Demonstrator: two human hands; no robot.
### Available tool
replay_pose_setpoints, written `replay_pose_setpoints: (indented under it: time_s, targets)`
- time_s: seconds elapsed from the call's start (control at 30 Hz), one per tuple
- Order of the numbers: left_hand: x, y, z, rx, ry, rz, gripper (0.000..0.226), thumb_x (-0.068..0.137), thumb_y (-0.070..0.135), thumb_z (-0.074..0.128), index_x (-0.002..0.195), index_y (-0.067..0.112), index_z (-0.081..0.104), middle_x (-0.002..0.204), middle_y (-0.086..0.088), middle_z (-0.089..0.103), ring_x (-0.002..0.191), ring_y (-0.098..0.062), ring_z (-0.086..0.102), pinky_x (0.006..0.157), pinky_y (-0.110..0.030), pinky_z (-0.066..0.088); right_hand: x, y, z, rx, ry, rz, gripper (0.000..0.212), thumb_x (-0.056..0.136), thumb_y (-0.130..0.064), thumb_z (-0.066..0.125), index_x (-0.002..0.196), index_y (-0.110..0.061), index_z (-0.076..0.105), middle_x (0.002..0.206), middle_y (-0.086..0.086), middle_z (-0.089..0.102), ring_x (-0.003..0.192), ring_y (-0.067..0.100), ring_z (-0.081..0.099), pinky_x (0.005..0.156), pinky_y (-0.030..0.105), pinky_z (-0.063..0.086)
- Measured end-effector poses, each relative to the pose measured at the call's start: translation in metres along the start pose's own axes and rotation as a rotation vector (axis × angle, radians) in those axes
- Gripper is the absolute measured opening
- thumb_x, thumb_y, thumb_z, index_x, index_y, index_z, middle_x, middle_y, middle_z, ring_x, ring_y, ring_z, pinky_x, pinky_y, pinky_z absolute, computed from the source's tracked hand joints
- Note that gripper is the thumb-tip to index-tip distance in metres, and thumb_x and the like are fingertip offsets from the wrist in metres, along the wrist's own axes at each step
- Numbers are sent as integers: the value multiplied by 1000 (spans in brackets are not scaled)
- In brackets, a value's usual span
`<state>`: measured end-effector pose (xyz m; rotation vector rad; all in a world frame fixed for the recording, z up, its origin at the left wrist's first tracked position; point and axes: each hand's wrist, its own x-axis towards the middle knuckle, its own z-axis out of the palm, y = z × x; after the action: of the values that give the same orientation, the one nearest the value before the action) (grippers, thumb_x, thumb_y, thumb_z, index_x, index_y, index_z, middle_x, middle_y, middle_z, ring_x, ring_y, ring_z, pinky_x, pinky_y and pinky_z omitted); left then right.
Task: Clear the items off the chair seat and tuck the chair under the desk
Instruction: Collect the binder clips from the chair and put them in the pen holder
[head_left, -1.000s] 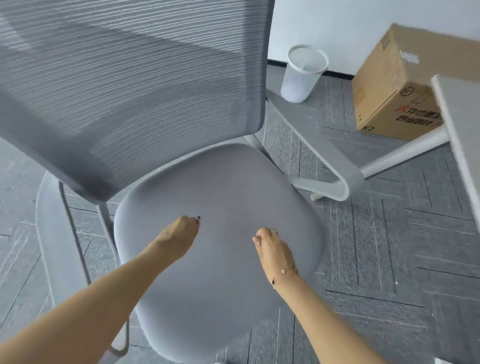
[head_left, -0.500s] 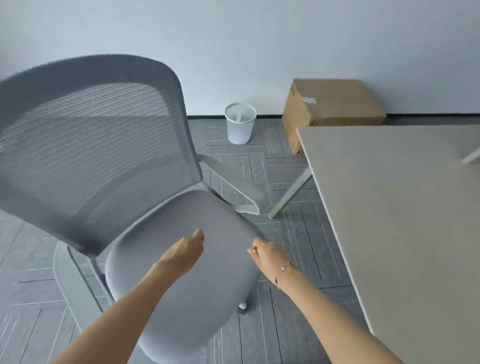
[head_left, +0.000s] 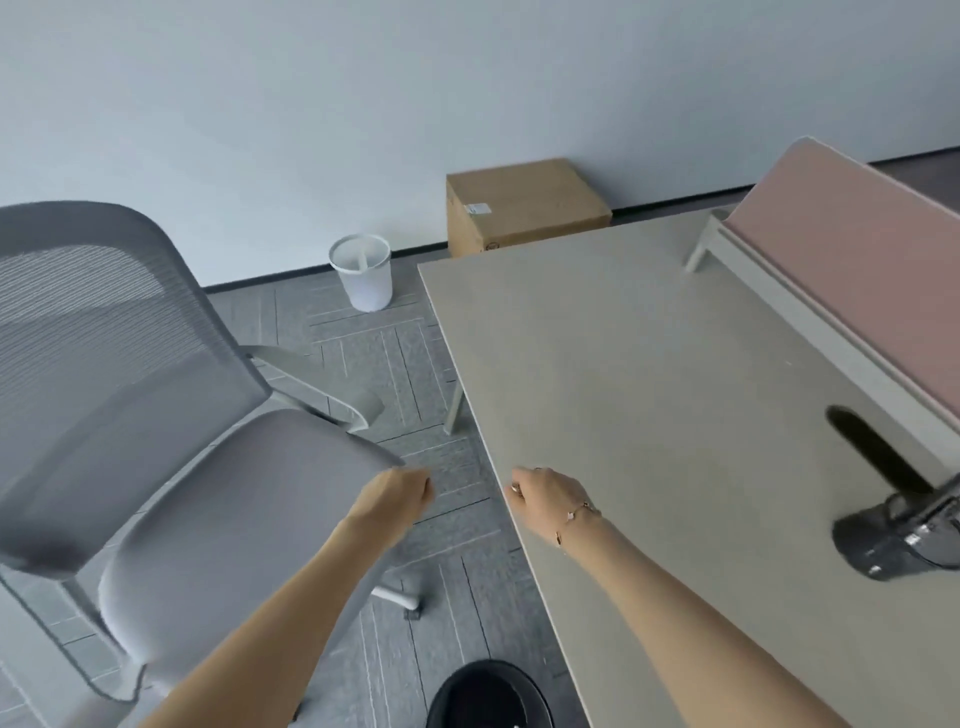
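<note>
The grey office chair (head_left: 249, 519) stands at the left, with a mesh back and a padded seat that shows nothing lying on it. To its right is the beige desk (head_left: 649, 415). My left hand (head_left: 400, 493) hovers just past the seat's front right corner, fingers curled into a fist with nothing visible in it. My right hand (head_left: 545, 499), wearing a ring and bracelet, is over the desk's left edge, fingers curled down; whether it touches the desk is unclear.
A grey monitor-arm base (head_left: 893, 540) and a cable slot (head_left: 872, 447) sit at the desk's right, behind them a pink divider panel (head_left: 872, 260). On the carpet are a white wastebasket (head_left: 363, 278), a cardboard box (head_left: 524, 205) by the wall, and a round black object (head_left: 488, 696) below.
The view has swung from the chair seat to the desk. Both hands have left the seat and moved right; the right one is now over the desk's edge.
</note>
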<state>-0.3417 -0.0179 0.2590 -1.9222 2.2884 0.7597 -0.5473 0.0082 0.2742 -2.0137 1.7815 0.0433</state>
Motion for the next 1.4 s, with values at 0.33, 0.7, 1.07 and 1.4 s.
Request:
replay_pose_setpoints:
  time_s: [0.33,0.7,1.07,1.4]
  targets:
    - [28,189,24,-16,-49,267,16,94,17,40,79,19,44,78,-3,46,73,-21,45,67,-34,43,-79,173,-59,85,86,219,21,95,-23,36,89,-8,49,97,17,62,77,28,50,63,29,35]
    - [50,376,63,124,-81,458,22,95,16,37,85,1,51,87,-16,55,84,-36,58,65,-35,39,-150,326,-96,140,188,407,25,95,-22,40,99,-1,54,105,20,64,96,34,61,67,32,37]
    - [71,504,116,149,-269,609,18,87,11,49,98,1,60,105,-18,64,92,-32,62,72,-32,47,-188,422,-95,312,123,569,11,91,-21,49,89,-11,53,81,6,56,74,22,50,65,30,39]
    - [74,553,157,91,-317,635,14,84,13,60,97,8,61,103,-10,61,85,-22,55,67,-30,43,-189,446,-83,512,239,634,9,81,-14,58,83,-11,50,62,-3,47,70,25,56,63,33,47]
